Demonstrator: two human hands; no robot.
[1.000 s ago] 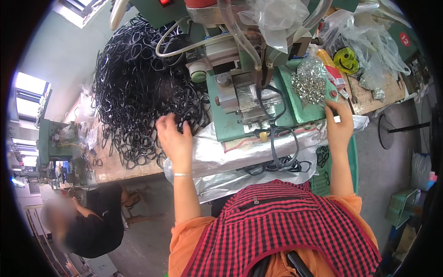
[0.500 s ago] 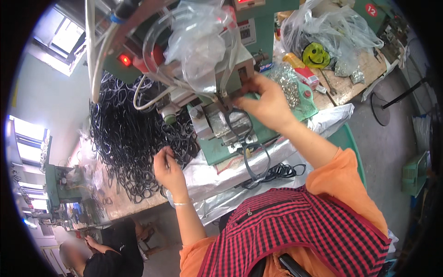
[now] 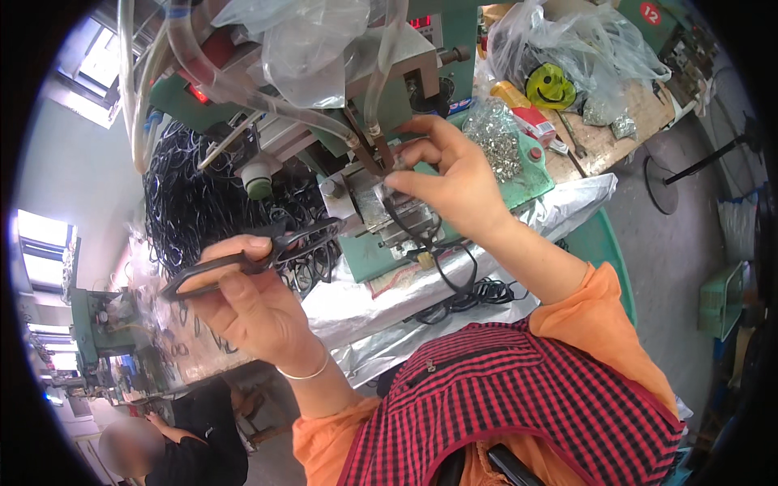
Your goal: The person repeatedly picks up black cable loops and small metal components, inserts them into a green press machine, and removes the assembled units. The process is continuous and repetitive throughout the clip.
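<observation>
My left hand point(image 3: 263, 320) is closed around a black glasses frame point(image 3: 212, 266), two empty rims without lenses, left of the green bench machine point(image 3: 365, 263). A second black glasses frame point(image 3: 438, 271) lies slantwise at the machine's metal fixture point(image 3: 374, 212), its lower rim hanging over the front edge. My right hand point(image 3: 460, 182) is at the fixture, thumb and forefinger pinched together just under the two tube-fed prongs point(image 3: 371, 150). Whatever sits between those fingertips is too small and covered to make out.
A large heap of black frames point(image 3: 203, 194) covers the bench at left. Small shiny metal parts point(image 3: 496, 146) lie right of the fixture, near a wrench point(image 3: 571, 134) and plastic bags point(image 3: 567, 40). A green bin point(image 3: 600, 243) stands at right. Another person point(image 3: 198, 437) sits lower left.
My left hand was empty near the heap and now holds a glasses frame, raised to the left. My right hand moved slightly left and down, its fingertips now pinched at the fixture.
</observation>
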